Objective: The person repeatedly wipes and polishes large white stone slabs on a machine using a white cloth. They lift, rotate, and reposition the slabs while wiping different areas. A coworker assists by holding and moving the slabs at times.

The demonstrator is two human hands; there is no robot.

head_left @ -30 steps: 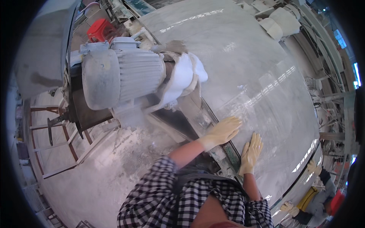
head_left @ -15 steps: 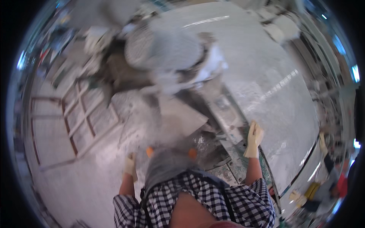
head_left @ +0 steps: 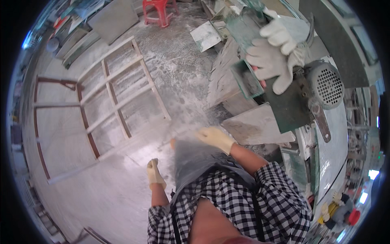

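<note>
Dusty grey stone offcut (head_left: 256,126) lies by the saw motor (head_left: 325,85), not picked up yet, while the right hand (head_left: 215,137) hangs open just beside it and the left hand (head_left: 154,173) hangs loosely curled, holding nothing.

Bright, even daylight, soft shadows only. Glare on wet floor (head_left: 134,152) near centre and along slab edge (head_left: 331,162) at right. Strong fisheye bend twd rim, black corners. Slight blur on white gloves (head_left: 274,53) up top.
</note>
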